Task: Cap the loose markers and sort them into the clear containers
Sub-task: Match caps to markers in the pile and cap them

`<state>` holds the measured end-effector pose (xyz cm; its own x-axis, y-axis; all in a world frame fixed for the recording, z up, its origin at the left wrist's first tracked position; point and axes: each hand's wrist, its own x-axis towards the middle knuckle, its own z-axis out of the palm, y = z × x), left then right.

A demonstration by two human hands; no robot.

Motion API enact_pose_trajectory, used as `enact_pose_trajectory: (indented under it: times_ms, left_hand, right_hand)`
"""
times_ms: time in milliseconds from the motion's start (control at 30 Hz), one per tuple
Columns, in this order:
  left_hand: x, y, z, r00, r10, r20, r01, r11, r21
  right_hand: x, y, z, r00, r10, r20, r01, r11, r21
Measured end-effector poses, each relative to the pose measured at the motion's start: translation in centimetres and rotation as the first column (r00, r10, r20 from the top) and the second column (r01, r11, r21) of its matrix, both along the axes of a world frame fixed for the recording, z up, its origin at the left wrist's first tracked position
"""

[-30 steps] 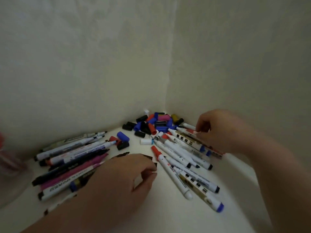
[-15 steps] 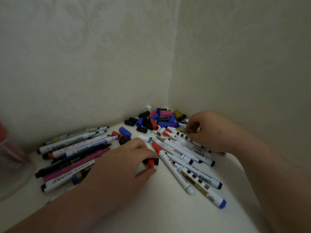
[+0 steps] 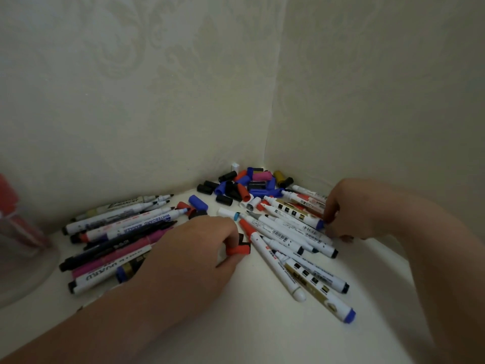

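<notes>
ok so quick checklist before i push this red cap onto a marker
1. Grip on the red cap: ok, the left hand pinches it.
2. Cap's open end facing a tip: cannot tell.
3. Uncapped markers in reach: ok, bare tips show in the right pile.
4. The right hand holding a marker: cannot tell; its fingers curl at the blue-ended marker.
5. Clear container nearby: ok, at the left edge.
</notes>
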<state>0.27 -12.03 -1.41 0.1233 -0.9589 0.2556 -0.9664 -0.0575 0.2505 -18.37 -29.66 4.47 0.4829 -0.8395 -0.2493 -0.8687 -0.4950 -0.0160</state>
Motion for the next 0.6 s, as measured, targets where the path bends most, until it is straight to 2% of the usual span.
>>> enact_pose_trajectory:
  times_ms: [233, 300, 467, 600]
  left_hand:
    - [0.7, -0.2, -0.4, 0.996, 0.051, -0.077, -0.059, 0.993, -0.101]
    - [0.9, -0.4, -0.4, 0.998, 0.052, -0.042, -0.056, 0.992, -0.11]
    - [2.5, -1.1, -2.0, 1.0, 0.006, 0.011, -0.004, 0.986, -0.169]
    - [2.0, -1.5, -2.3, 0.997, -0.074, 0.018, 0.076, 0.972, -0.224]
  right_hand:
    - [0.8, -0.3, -0.5, 0.999, -0.047, -0.023, 0.046, 0.999, -0.025]
    - [0.6, -0.2, -0.2, 0.999, -0.046, -0.023, 0.044, 0.997, -0.064]
    - [-1.0, -0.6, 1.1, 0.986, -0.102, 0.13, 0.127, 0.971, -0.202]
    - [-1.3, -1.3, 0.2, 0.987, -0.151, 0.053, 0.157, 0.974, -0.165]
